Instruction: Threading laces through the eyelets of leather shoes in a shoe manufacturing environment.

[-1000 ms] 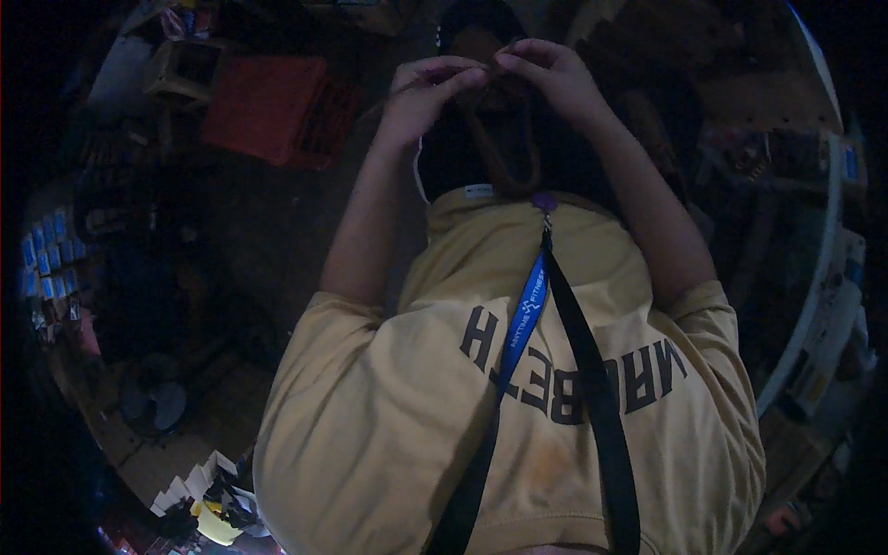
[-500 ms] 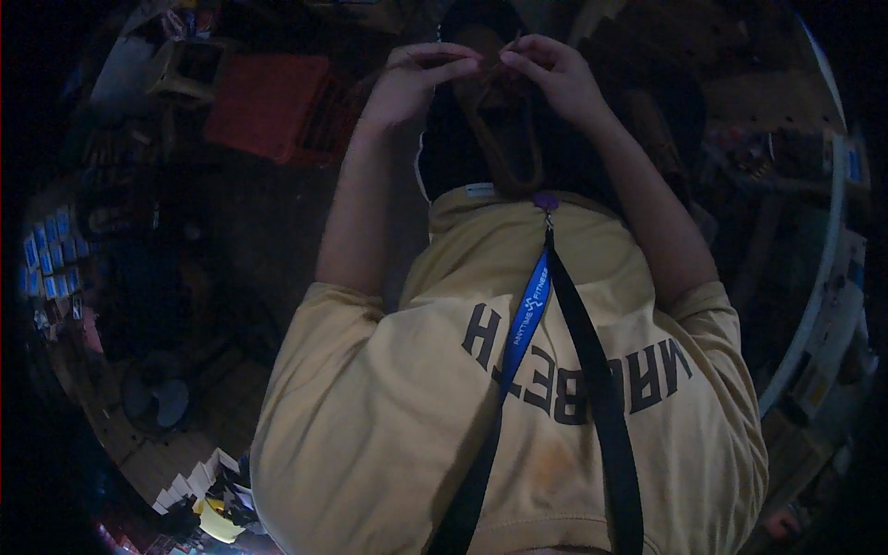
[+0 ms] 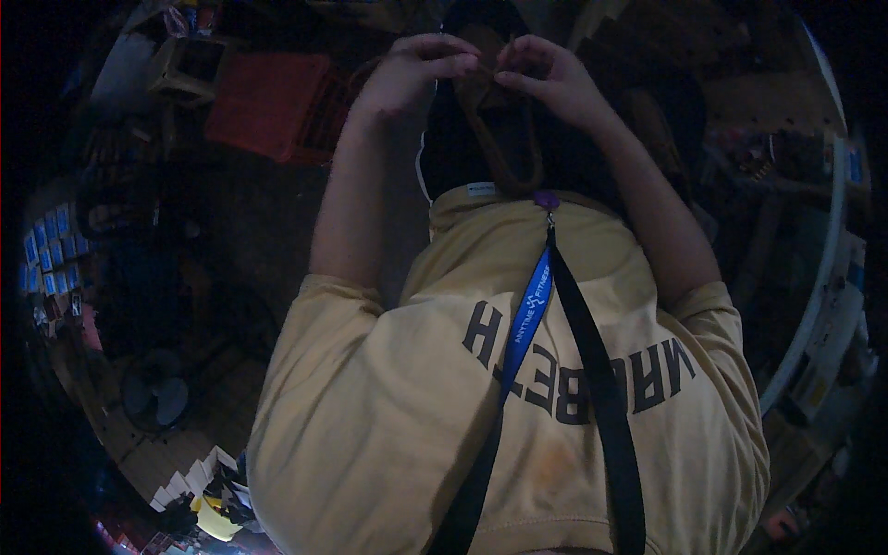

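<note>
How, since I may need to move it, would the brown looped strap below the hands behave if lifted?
The brown looped strap probably flexes rather than staying stiff, since it curves into a U. Its narrow band suggests it is light. It seems unlikely to roll, being strip-shaped.

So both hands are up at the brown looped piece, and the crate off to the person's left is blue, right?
Not blue: the crate is red, as the head view shows. It is on the person's left, and the left hand and right hand are at the brown looped piece.
</note>
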`<action>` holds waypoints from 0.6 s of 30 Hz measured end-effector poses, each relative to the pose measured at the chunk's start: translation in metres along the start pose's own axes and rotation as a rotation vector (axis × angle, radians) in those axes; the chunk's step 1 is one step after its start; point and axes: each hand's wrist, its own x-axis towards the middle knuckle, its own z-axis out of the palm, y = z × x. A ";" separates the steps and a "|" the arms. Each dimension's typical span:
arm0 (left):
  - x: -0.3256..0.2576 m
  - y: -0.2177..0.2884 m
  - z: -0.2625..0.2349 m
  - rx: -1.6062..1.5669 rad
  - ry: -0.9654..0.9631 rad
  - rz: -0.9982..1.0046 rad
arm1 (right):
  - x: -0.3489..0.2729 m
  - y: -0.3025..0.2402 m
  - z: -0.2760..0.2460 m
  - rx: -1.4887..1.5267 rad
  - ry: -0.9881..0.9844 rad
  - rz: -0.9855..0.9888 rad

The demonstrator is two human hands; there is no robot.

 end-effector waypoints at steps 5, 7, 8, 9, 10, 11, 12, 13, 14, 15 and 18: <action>0.037 0.008 -0.064 -0.092 0.134 -0.112 | 0.002 0.005 0.013 0.158 -0.007 -0.033; 0.051 0.010 -0.072 -0.124 0.130 -0.112 | -0.001 0.007 0.013 0.149 0.035 -0.026; 0.051 0.023 -0.065 -0.133 0.157 0.135 | -0.003 0.007 0.013 0.142 0.072 -0.020; 0.051 0.033 -0.059 -0.139 0.184 0.384 | -0.005 0.005 0.014 0.142 0.073 -0.020; 0.052 0.037 -0.055 -0.140 0.184 0.384 | -0.007 0.002 0.015 0.167 0.102 -0.005; 0.052 0.044 -0.053 -0.013 0.285 0.447 | -0.005 -0.003 0.017 0.194 0.130 0.009; 0.051 0.048 -0.045 0.113 0.382 0.506 | -0.005 -0.003 0.018 0.196 0.132 0.008; 0.044 0.048 -0.030 0.115 0.380 0.505 | -0.005 -0.004 0.018 0.180 0.146 0.026; 0.038 0.048 -0.002 0.158 0.464 0.668 | -0.007 -0.002 0.012 0.154 0.190 0.046; 0.030 0.046 0.013 0.209 0.562 0.827 | -0.007 -0.001 0.012 0.157 0.207 0.045; 0.007 0.000 -0.010 0.031 0.661 0.648 | -0.005 0.004 0.023 0.180 0.207 -0.008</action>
